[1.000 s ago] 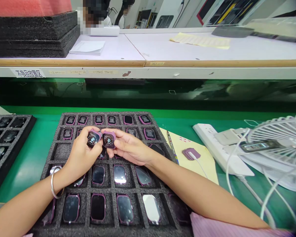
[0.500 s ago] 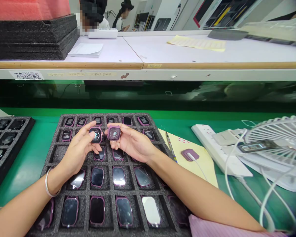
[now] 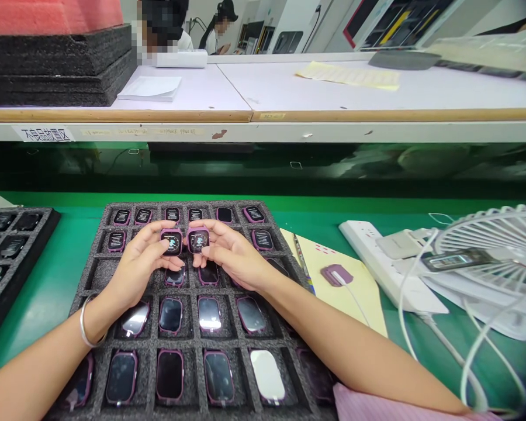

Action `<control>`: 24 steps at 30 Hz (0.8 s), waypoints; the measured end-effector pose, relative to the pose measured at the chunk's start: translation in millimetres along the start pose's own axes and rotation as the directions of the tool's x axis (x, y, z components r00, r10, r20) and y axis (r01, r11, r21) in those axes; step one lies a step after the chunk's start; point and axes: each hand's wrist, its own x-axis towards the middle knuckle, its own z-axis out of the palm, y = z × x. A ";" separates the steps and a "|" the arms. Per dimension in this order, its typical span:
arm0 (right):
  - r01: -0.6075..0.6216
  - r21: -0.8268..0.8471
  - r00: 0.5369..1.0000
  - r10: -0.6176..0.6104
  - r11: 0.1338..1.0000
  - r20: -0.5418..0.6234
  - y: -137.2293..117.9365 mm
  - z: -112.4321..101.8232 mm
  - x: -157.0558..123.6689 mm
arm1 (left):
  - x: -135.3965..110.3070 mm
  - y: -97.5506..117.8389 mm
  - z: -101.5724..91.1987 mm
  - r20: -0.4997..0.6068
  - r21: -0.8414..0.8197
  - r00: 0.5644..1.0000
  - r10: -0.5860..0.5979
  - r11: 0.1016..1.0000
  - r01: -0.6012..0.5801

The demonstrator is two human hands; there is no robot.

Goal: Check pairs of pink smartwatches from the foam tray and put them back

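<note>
My left hand (image 3: pixel 142 263) is closed on a purple-framed smartwatch (image 3: pixel 172 243) whose screen is lit, the thumb lying on its face. Right beside it, my right hand (image 3: pixel 228 251) grips a second purple smartwatch (image 3: pixel 198 238), also lit with a dial. The two watches are side by side with a narrow gap between them, held above a black foam tray (image 3: pixel 146 345). Several more purple watches fill the tray's compartments; those in the back rows show lines of text, while those nearer me have dark or glossy faces. One front watch (image 3: pixel 267 374) looks white. My arms cover part of the tray.
Another foam tray (image 3: pixel 48 234) of watches stands at the left. On the right are a yellow sheet (image 3: pixel 366 292) with a purple charging pad (image 3: pixel 336 275), a pen (image 3: pixel 301 255), a white power strip (image 3: pixel 363 245), a fan (image 3: pixel 499 251) and loose cables. A shelf (image 3: pixel 228 99) spans the back.
My right hand has tilted its watch a little and brought its thumb lower along the frame. My left hand holds its watch in nearly the same place. The whole view has shifted slightly.
</note>
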 end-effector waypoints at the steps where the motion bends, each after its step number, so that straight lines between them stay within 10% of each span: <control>1: 0.004 0.003 1.000 -0.004 1.000 -0.001 0.2 0.2 -0.1 | -0.2 -0.1 0.0 0.002 0.003 1.000 0.003 1.000 -0.003; 24: -0.017 0.019 1.000 0.017 1.000 -0.019 1.1 2.9 -1.3 | -2.1 1.1 2.5 0.016 0.062 1.000 0.010 0.998 -0.011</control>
